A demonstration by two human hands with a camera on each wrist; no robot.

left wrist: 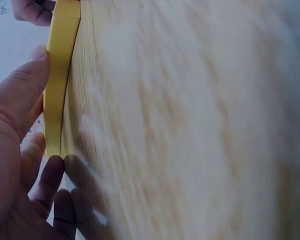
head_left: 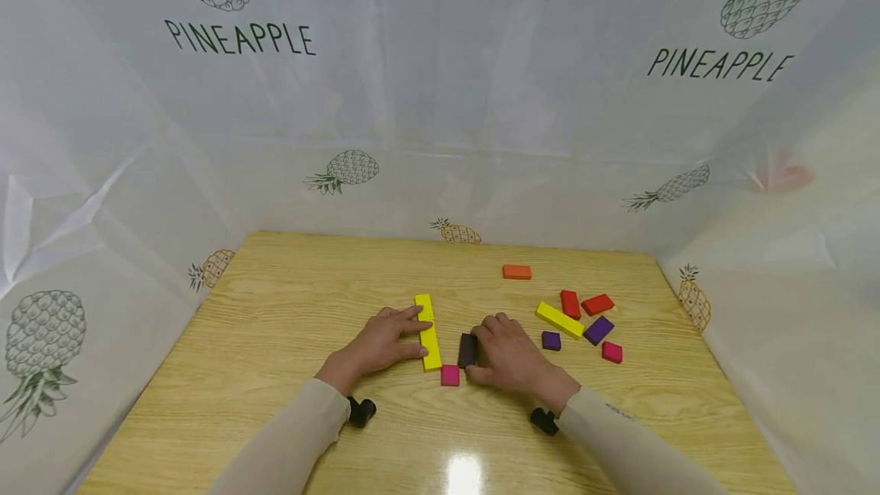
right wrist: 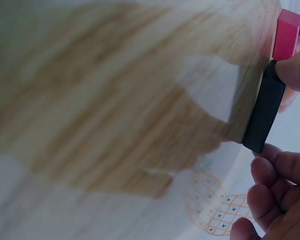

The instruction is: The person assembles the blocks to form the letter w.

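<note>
A yellow strip of wooden blocks (head_left: 429, 350) lies mid-table, seemingly two blocks end to end, the join partly covered by fingers. Against its left side and top rest the fairly straight fingers and thumb of my left hand (head_left: 385, 338). My right hand (head_left: 512, 357) pinches a dark block (head_left: 467, 351) lengthwise, thumb at the near end and index finger at the far end, as the right wrist view shows. A small pink block (head_left: 450, 376) sits between the yellow strip and the dark block, close to the near ends of both; in the right wrist view this pink block (right wrist: 286, 35) is beside my thumb.
To the right lie a yellow block (head_left: 560, 319), red blocks (head_left: 598, 304), purple blocks (head_left: 599, 330) and another pink block (head_left: 612, 352). An orange block (head_left: 517, 272) is farther back. White pineapple-printed sheeting (head_left: 440, 98) surrounds the wooden table (head_left: 289, 289).
</note>
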